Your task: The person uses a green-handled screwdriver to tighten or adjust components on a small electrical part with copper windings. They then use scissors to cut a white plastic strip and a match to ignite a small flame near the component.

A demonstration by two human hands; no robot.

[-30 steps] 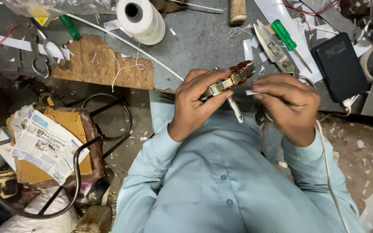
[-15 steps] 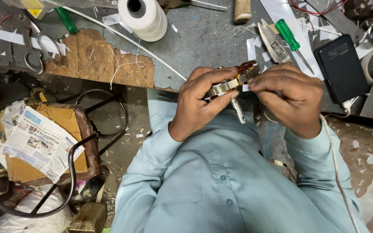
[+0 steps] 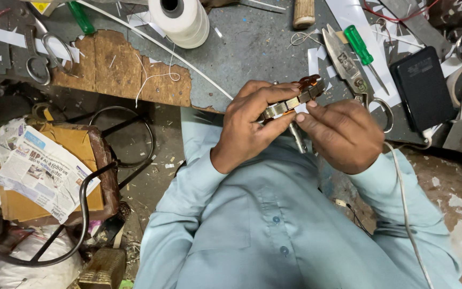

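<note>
I see the left hand (image 3: 249, 128) and right hand (image 3: 343, 134) clamped on the coil part (image 3: 290, 103), frame centre; copper winding looks in place; work unfinished.

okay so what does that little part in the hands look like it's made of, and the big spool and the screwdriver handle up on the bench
Small part, held by left hand and right hand: dull grey metal by its sheen, with reddish-brown, copper-like windings at one end. Spool: white thread or cord, matte, likely cotton or synthetic. Screwdriver handle: glossy green, probably plastic.
</note>
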